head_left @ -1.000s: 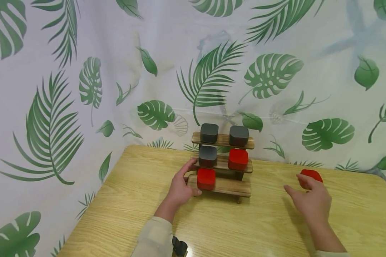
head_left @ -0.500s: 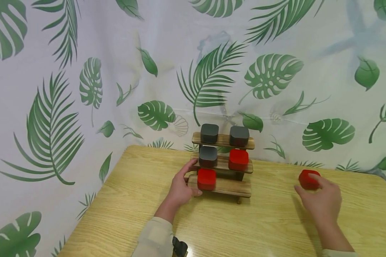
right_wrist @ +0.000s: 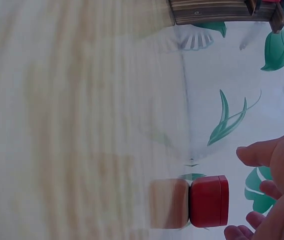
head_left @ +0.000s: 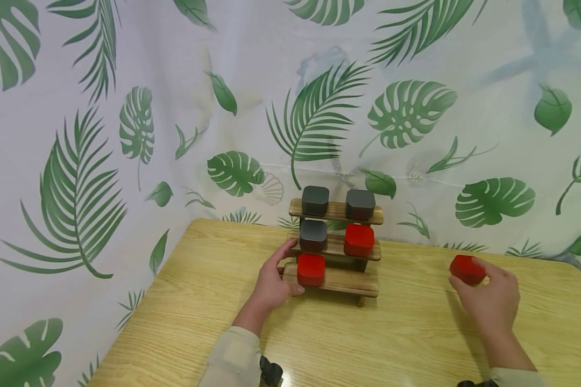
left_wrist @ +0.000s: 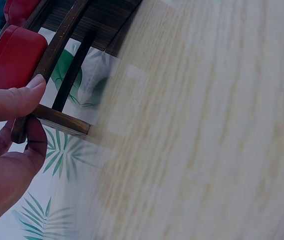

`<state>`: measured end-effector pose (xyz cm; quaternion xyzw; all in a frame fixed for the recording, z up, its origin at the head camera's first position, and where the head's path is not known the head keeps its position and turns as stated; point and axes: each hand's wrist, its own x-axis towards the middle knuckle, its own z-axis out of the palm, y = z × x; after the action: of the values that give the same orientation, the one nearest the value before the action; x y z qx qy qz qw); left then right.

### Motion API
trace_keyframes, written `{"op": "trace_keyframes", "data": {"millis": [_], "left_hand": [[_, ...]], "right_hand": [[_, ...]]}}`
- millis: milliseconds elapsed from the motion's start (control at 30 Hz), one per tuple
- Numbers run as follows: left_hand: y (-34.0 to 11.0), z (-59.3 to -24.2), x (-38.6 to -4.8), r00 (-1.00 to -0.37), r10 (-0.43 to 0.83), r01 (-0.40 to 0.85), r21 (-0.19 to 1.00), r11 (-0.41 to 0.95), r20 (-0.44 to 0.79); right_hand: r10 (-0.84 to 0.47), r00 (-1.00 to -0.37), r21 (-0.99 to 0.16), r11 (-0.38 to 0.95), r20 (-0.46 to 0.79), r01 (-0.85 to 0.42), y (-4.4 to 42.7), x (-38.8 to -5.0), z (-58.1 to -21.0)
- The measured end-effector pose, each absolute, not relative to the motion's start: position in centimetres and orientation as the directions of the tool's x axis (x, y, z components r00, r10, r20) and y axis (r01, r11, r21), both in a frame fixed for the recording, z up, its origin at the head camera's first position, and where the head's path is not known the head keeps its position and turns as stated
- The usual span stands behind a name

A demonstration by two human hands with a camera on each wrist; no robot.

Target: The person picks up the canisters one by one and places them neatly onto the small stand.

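Note:
A three-tier wooden display stand [head_left: 344,278] stands against the back of the table. My left hand [head_left: 271,286] grips the left end of its lowest board, thumb on top and fingers beneath, as the left wrist view shows. On that board sits a red rounded box [head_left: 311,270], close to my left thumb. Out to the right, another red rounded box [head_left: 467,270] rests on the table. My right hand [head_left: 493,295] hovers about it with thumb and fingers spread; in the right wrist view, a gap shows between the fingertips and this box [right_wrist: 209,201].
Dark grey boxes stand on the top tier, left [head_left: 315,201] and right [head_left: 360,205]. The middle tier bears a dark grey box [head_left: 313,235] and a red one [head_left: 359,239]. A leaf-printed cloth [head_left: 252,118] hangs behind the wooden table [head_left: 348,344].
My right hand has moved right and slightly down, bringing its thumb and fingers around the lone red box. My left hand has stayed on the stand.

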<state>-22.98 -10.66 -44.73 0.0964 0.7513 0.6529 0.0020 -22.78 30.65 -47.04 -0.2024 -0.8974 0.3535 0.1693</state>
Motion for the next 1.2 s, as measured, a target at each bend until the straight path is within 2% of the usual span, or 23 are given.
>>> {"op": "trace_keyframes", "data": {"millis": [433, 667, 1200], "left_hand": [[-10.8, -45.1, -23.2, -0.981, 0.151, 0.142, 0.982, 0.128, 0.122], [-10.8, -48.4, -25.1, -0.984, 0.138, 0.136, 0.981, 0.140, 0.116], [-10.9, -48.5, -25.2, -0.985, 0.137, 0.130, 0.980, 0.148, 0.110]], "right_hand": [[0.475, -0.870, -0.695, 0.671, 0.132, 0.261, 31.7, -23.7, -47.8], [0.471, -0.872, -0.684, 0.680, 0.131, 0.264, 31.7, -24.1, -47.8], [0.441, -0.889, -0.687, 0.685, 0.126, 0.242, 32.1, -25.0, -48.4]]}}
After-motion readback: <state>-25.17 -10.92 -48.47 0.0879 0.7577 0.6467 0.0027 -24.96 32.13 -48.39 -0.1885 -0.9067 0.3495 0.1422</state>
